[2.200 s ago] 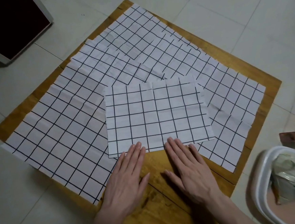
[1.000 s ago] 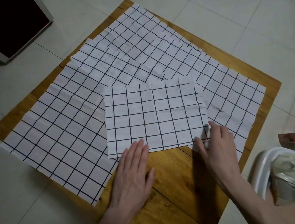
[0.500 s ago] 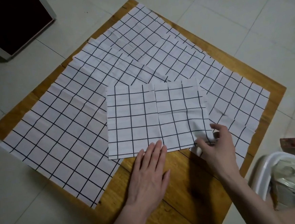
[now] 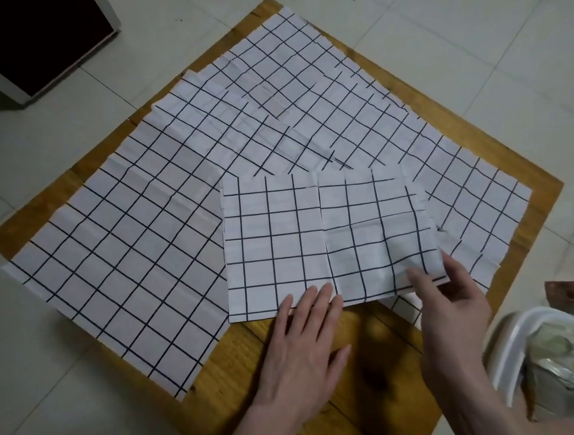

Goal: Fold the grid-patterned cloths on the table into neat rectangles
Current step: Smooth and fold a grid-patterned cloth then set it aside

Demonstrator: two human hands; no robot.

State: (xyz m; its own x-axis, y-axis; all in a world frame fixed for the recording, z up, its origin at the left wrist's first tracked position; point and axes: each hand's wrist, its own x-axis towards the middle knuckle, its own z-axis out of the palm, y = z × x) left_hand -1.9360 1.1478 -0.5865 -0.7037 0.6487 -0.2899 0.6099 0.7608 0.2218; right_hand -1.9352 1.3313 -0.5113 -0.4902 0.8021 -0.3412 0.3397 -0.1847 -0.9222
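On the wooden bench (image 4: 343, 377), a folded grid-patterned cloth (image 4: 297, 240) lies atop larger unfolded grid cloths (image 4: 128, 264) spread across the surface. The left hand (image 4: 306, 346) rests flat, fingers straight, pressing the folded cloth's near edge. The right hand (image 4: 453, 293) pinches its near right corner, lifting it slightly. A white plastic tub (image 4: 509, 354) sits at right.

White tub (image 4: 515, 347) (right) beside table (image 4: 352, 366)
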